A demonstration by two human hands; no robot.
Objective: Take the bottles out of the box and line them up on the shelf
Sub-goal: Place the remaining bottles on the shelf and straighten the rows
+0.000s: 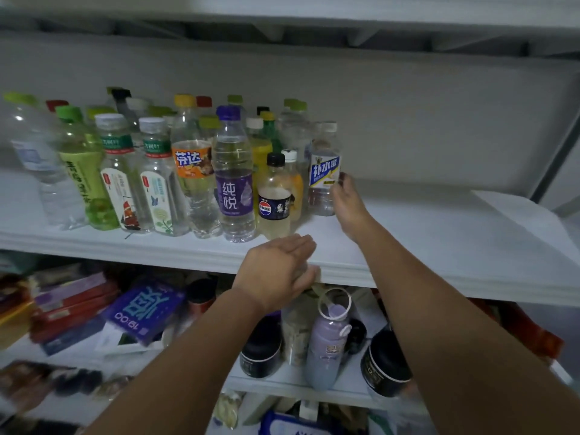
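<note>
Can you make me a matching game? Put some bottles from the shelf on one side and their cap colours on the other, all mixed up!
Bottles:
1. orange-label bottle
2. purple-label bottle
3. small Pepsi bottle
4. blue-and-white-label bottle

Cap colours:
A. black
B. white
C. yellow
D. purple

Right pairs: 1-C, 2-D, 3-A, 4-B.

Lilac flask (326,350) stands between two dark jars (260,356).
</note>
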